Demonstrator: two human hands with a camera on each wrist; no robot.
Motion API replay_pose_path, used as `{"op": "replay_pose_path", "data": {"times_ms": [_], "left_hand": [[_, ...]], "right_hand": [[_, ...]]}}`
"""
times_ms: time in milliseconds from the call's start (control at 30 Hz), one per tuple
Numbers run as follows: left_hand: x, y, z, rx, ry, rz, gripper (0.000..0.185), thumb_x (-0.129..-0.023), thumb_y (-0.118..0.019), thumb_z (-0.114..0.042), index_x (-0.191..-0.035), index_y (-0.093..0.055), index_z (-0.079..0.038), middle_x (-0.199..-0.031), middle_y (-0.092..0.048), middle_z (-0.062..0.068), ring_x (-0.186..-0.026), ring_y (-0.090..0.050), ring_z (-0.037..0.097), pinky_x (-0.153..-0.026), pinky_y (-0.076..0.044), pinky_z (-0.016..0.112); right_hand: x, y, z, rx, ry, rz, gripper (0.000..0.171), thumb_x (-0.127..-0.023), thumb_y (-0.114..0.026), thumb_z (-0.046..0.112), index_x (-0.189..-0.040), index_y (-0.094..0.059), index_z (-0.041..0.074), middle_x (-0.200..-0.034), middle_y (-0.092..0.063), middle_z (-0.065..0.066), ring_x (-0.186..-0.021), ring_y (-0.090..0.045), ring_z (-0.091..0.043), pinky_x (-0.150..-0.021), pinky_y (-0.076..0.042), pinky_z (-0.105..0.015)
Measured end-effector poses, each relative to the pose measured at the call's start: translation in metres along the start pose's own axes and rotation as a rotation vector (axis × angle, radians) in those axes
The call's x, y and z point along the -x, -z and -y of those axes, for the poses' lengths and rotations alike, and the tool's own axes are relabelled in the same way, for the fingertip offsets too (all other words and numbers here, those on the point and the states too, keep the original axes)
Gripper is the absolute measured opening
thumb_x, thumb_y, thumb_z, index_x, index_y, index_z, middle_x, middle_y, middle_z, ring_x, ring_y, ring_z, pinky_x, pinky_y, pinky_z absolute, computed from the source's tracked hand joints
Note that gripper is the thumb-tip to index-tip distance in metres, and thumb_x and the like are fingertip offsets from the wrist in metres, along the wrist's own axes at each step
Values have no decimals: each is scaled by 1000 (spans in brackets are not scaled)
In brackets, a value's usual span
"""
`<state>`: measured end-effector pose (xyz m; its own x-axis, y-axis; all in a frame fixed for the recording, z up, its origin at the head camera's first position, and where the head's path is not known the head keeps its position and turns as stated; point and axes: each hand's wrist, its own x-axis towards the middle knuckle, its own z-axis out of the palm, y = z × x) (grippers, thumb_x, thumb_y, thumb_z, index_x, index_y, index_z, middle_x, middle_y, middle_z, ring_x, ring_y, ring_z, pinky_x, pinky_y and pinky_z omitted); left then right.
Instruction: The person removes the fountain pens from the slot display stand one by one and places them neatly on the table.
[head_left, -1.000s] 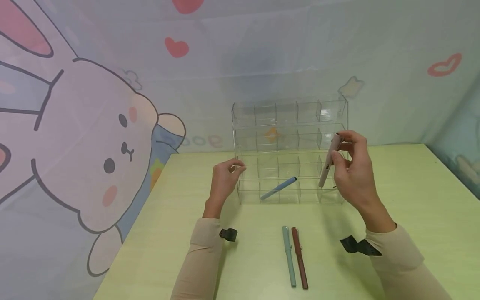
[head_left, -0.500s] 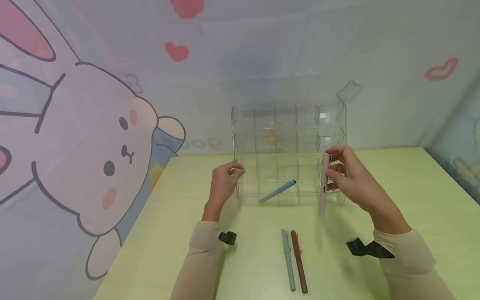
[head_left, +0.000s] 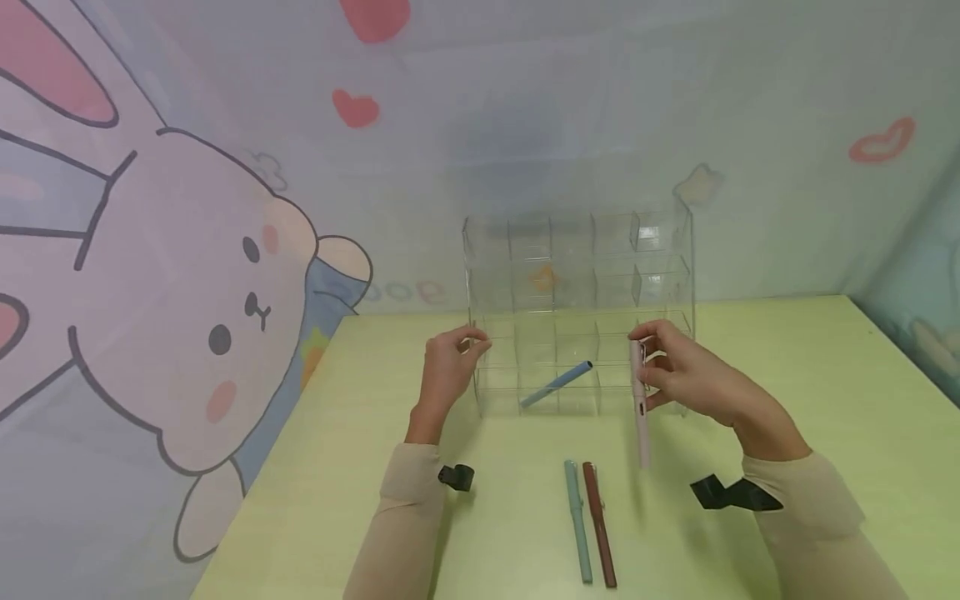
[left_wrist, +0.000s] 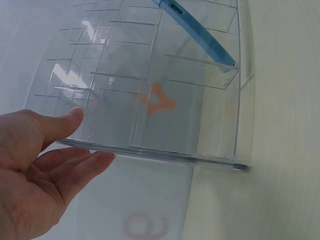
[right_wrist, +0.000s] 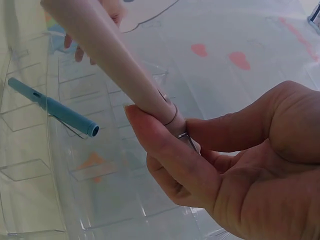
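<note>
A clear acrylic rack [head_left: 534, 337] with rows of compartments stands on the table. My left hand [head_left: 448, 365] holds its left side edge, thumb on one side and fingers beneath in the left wrist view. My right hand [head_left: 686, 371] pinches a pale pink pen [head_left: 642, 429] near its clip end, nearly upright before the rack's lower right. The right wrist view shows the pink pen [right_wrist: 112, 55] between thumb and fingers. A blue pen [head_left: 557, 384] lies slanted in the rack's bottom row. On the table lie a mint-green pen [head_left: 577, 521] and a dark red pen [head_left: 599, 525], side by side.
The pale yellow-green table [head_left: 330, 500] carries everything. A printed cloth [head_left: 600, 108] with a rabbit and hearts hangs behind the rack. Each sleeve bears a black wrist camera, the left one [head_left: 457, 477] and the right one [head_left: 735, 493].
My right hand has brought the pink pen down and slightly left, from a tilt to nearly upright, in front of the rack. My left hand keeps its place on the rack's edge.
</note>
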<state>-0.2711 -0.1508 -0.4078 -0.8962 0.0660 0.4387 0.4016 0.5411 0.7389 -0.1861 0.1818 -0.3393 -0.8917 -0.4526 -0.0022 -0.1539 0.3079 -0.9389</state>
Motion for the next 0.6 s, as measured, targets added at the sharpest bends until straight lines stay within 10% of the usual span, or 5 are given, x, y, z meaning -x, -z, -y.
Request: {"op": "replay_pose_path", "data": {"times_ms": [600], "left_hand": [[-1, 1, 0, -1, 10, -1, 8, -92, -75, -14, -96, -77, -7, -120, -69, 17, -109, -68, 35, -91, -55, 41]], "right_hand": [[-14, -4, -20, -7, -112, 160, 43, -101, -45, -9, -141, -32, -8, -120, -43, -27, -97, -58, -35, -76, -59, -46]]}}
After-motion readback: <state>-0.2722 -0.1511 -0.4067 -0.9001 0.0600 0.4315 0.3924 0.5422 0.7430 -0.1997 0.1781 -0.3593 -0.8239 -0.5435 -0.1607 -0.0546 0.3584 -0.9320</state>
